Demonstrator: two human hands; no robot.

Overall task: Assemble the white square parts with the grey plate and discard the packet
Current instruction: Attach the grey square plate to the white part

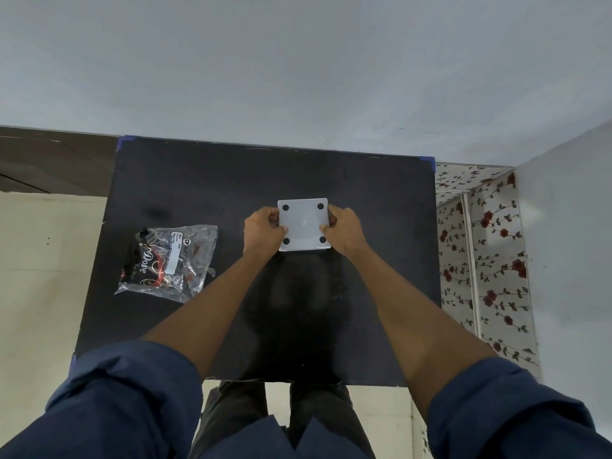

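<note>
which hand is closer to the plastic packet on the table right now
Left. The left hand grips the grey plate's left edge, on the side facing the packet; the right hand holds the plate's far edge, farther away.

Clear plastic packet (169, 261), at nine o'clock on the black table (381, 276): script wording "Dove" on its dark printed part. White label (176, 251) on the packet: print too small to read.

Bare black surface (381, 226) all round the pale grey square plate (304, 224); only obstacle, a crumpled clear plastic packet (169, 261), well off left.
</note>
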